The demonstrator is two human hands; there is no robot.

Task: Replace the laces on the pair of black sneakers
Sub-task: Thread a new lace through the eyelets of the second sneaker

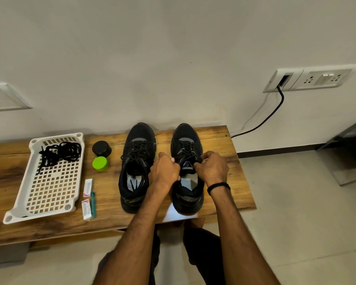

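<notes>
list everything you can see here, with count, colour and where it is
sneakers: 2, black, side by side on the table, left sneaker and right sneaker
spare laces: 1 bundle, black, in the tray
tray: 1, white, left part of the table
round containers: 2, black and green, between tray and left sneaker
small boxes: 2, white and pink, right of the tray
pen-like stick: 1, teal, beside the nearer box
paper sheet: 1, white, under the right sneaker's heel
table: 1, brown wood
socket panel: 1, white, on the wall
cable: 1, black, plugged into the panel
wristband: 1, black, right wrist
left hand, right hand: both gripping the right sneaker's laced top
</notes>
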